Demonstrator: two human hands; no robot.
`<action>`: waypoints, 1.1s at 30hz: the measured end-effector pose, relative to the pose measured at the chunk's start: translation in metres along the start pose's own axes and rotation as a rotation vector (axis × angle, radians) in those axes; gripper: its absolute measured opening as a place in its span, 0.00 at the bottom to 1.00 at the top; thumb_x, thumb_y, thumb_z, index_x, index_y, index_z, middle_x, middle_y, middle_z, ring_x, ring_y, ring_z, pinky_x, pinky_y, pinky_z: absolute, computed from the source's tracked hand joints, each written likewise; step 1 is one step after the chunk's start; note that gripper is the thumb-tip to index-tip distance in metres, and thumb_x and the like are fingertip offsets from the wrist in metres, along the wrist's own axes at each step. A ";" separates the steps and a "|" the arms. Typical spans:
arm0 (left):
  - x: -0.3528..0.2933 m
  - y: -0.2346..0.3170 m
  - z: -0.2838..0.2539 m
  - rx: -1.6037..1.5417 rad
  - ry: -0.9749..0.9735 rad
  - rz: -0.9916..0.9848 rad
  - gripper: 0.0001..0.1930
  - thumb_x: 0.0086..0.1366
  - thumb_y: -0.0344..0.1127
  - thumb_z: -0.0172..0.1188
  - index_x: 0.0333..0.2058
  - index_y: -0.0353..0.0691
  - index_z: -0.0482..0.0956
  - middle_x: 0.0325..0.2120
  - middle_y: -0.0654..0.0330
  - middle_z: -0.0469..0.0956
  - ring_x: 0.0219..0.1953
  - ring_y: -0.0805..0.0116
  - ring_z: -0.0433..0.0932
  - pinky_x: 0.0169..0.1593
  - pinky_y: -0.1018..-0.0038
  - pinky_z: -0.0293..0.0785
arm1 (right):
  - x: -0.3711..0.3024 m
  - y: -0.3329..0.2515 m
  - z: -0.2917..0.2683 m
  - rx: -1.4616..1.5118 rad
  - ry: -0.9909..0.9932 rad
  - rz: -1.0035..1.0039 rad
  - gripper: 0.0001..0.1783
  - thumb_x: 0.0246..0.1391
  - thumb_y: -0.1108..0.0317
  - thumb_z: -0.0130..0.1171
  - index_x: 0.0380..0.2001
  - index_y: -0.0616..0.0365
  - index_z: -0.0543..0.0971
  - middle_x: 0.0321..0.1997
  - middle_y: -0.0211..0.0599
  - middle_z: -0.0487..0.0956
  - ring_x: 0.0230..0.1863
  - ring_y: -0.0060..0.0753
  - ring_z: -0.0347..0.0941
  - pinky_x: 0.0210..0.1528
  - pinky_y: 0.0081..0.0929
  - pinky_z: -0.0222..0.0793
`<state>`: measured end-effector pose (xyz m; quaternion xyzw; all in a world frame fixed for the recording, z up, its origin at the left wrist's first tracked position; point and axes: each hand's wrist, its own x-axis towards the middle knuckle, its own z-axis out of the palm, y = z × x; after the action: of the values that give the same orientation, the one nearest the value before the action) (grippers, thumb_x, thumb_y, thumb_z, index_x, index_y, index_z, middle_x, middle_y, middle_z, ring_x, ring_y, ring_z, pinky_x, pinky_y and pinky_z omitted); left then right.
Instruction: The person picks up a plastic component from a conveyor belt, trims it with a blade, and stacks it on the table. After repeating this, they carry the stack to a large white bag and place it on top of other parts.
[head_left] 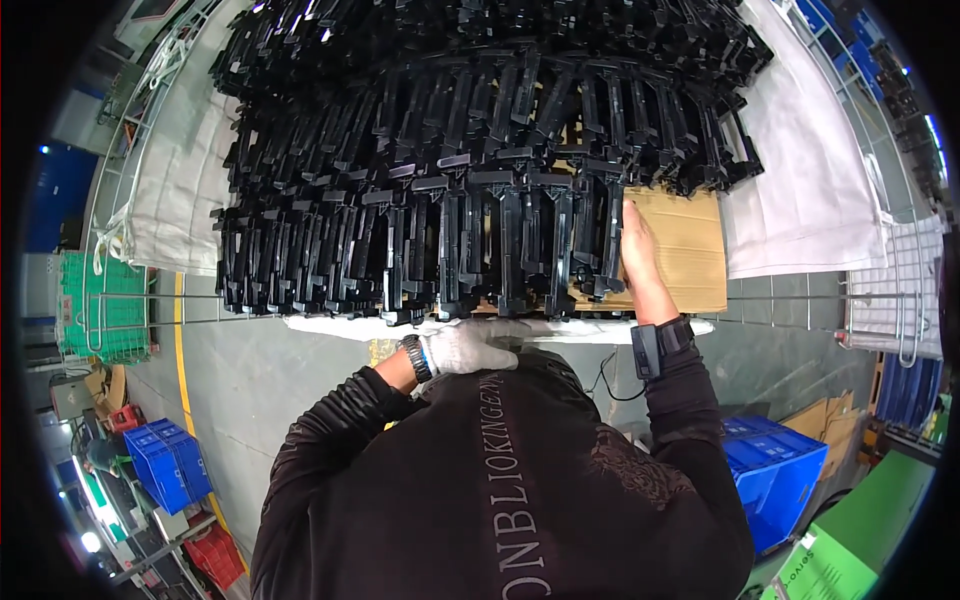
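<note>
Long black plastic parts (510, 250) stand packed side by side in several rows in front of me. My right hand (640, 255) is bare and lies along the right end of the nearest row. Its fingers are stretched forward against the last part, and some of them are hidden from view. My left hand (470, 347), in a white glove, rests at the front edge by the folded white cloth (340, 328). Its fingers point to the right and look laid out flat, with nothing visible in them.
Brown cardboard (685, 250) lies under the rows at the right. White fabric (800, 170) lines the wire cage sides. A blue crate (775, 470) and a green box (850, 530) stand at lower right. Another blue crate (168, 463) is at left, near a yellow floor line (183, 370).
</note>
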<state>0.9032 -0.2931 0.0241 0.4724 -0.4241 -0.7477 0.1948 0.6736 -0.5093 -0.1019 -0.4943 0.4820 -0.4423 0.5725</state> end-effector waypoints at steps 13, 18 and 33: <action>0.008 -0.049 -0.010 0.129 0.178 -0.218 0.32 0.66 0.29 0.62 0.67 0.35 0.63 0.58 0.59 0.75 0.57 0.73 0.74 0.63 0.76 0.69 | -0.007 -0.004 -0.004 0.149 0.030 -0.010 0.23 0.72 0.55 0.48 0.55 0.64 0.78 0.56 0.37 0.80 0.57 0.30 0.74 0.63 0.26 0.65; 0.006 -0.035 -0.007 0.127 0.185 -0.212 0.31 0.66 0.30 0.62 0.67 0.37 0.65 0.57 0.60 0.76 0.57 0.75 0.74 0.63 0.78 0.68 | -0.004 -0.016 -0.008 0.043 0.188 0.070 0.21 0.70 0.57 0.52 0.54 0.62 0.79 0.56 0.37 0.80 0.58 0.30 0.73 0.62 0.28 0.65; 0.030 -0.001 0.002 0.487 0.034 -0.165 0.35 0.63 0.47 0.63 0.67 0.46 0.66 0.61 0.53 0.74 0.62 0.56 0.74 0.67 0.68 0.66 | 0.081 -0.152 0.069 -0.911 -0.351 -0.404 0.17 0.55 0.56 0.66 0.39 0.58 0.86 0.32 0.38 0.84 0.35 0.35 0.81 0.40 0.29 0.74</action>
<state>0.8875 -0.3127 0.0076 0.5509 -0.5482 -0.6289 0.0208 0.7484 -0.5971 0.0429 -0.8426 0.4175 -0.2000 0.2753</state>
